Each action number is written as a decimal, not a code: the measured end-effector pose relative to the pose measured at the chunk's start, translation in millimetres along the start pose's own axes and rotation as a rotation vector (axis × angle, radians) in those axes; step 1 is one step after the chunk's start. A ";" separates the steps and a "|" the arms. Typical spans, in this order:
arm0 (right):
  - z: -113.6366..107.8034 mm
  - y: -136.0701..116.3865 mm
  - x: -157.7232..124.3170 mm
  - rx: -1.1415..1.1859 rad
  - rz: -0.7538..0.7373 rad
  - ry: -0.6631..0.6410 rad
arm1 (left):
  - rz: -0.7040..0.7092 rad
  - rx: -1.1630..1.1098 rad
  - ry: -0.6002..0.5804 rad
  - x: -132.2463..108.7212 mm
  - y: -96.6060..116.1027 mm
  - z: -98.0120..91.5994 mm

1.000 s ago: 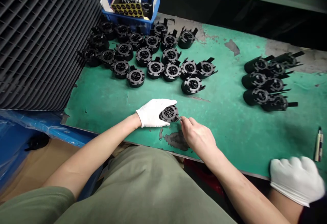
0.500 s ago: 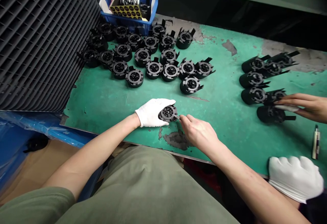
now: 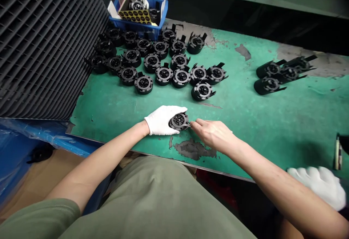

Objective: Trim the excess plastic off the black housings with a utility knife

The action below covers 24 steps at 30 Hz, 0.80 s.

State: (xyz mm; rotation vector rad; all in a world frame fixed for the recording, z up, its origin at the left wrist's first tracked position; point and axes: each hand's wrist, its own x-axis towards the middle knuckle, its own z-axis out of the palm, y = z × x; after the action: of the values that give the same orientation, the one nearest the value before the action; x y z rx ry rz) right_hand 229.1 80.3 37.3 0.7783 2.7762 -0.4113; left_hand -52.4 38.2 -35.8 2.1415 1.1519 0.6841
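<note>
My left hand, in a white glove, is wrapped round a round black plastic part and holds it just above the green table. My bare right hand pinches at the right edge of that part; what sits between its fingertips is too small to make out. Behind my hands lies a cluster of several similar round black parts.
A dark ribbed tray leans at the left. A blue bin with parts and cardboard stands at the back. A few black parts with tabs lie at right. Another person's white-gloved hand rests by a pen-like tool.
The co-worker's bare hand reached in and withdrew; several black parts at the right are gone. My right hand stayed pinching at the part's edge. My left hand has not moved.
</note>
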 end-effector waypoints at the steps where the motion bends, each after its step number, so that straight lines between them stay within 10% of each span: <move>1: -0.9 6.6 2.2 0.031 -0.029 0.007 | -0.002 -0.001 -0.008 0.6 0.1 -0.6; 7: 8.6 24.4 -4.9 0.242 -0.031 0.178 | -0.069 0.000 -0.033 2.6 3.9 -3.1; 16: 37.3 -31.3 -17.6 0.411 0.093 0.357 | -0.088 0.025 0.004 0.6 2.2 3.5; 24: 31.9 -4.6 -22.4 0.336 0.200 0.392 | -0.078 0.018 0.035 -0.9 4.0 3.8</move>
State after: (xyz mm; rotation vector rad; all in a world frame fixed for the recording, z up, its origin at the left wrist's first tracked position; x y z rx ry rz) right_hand 249.9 55.5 14.9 1.3302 2.9747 -0.7715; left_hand -48.1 34.6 -35.6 2.0956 1.2571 0.6806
